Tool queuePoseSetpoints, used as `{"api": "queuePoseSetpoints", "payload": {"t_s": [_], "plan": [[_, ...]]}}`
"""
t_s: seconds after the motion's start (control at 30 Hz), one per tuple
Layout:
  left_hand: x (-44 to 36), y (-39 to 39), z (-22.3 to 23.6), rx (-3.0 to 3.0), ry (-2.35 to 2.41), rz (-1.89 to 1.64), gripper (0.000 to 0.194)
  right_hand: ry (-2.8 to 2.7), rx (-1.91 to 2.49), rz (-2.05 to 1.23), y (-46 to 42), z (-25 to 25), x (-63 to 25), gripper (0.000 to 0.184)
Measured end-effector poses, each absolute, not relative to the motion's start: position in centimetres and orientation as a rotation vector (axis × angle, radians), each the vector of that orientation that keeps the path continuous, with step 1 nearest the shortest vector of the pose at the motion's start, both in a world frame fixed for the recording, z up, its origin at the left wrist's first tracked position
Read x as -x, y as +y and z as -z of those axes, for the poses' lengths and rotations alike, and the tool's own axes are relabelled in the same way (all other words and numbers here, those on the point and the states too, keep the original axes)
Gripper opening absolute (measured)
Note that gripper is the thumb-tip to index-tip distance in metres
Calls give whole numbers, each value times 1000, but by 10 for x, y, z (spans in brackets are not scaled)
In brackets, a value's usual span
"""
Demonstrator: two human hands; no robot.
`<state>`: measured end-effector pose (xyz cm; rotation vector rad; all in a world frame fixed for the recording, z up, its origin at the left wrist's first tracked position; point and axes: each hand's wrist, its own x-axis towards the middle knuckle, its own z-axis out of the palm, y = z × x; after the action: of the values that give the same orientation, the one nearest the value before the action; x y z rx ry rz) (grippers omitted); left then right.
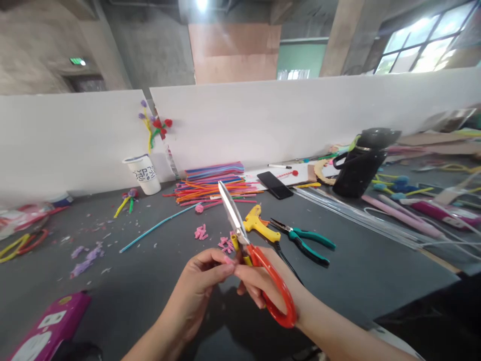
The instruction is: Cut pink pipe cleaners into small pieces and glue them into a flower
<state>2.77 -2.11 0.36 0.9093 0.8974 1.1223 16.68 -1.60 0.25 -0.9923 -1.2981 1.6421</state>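
Observation:
Near the front of the table my left hand (201,283) pinches a small pink piece (228,260) between thumb and forefinger. My right hand (253,281) holds scissors (276,288) with a red handle loop, blades pointing up and away and apparently together. Its fingertips meet those of my left hand at the pink piece. Just beyond the hands lie short pink cuttings (226,244), with another small pile (201,232) further left. A yellow glue gun (261,224) and green-handled pliers (306,241) rest to the right of the scissors. The rest of the scissors' handle is partly hidden.
Coloured pipe cleaners (214,186) are heaped at the back, beside a black phone (275,185). A paper cup (145,174) stands at back left, a black jug (358,165) at back right. Purple fluff (88,260) and a magenta box (52,326) lie left.

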Motion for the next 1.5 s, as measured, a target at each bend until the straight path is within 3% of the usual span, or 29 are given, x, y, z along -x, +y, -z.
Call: {"api": "queuePoseSetpoints", "payload": {"t_s": [0.27,0.43,0.77,1.2,1.5], "plan": [[-30,-38,-2,-1317,1065,-1275,8,-1207,834,-1873,-28,5,-175,34],[-33,-44,0,-1459,1123,-1291,10,-1189,783,-1926,-29,3,-180,23],[-40,-49,-14,-1311,1228,-1072,10,-1380,867,-1691,-32,-12,-189,11],[-28,-54,-23,-937,1130,-1092,14,-1041,413,-2082,-26,-7,-207,56],[-24,-59,-23,-893,1110,-1127,13,-1172,498,-1985,-35,-3,-213,59]]}}
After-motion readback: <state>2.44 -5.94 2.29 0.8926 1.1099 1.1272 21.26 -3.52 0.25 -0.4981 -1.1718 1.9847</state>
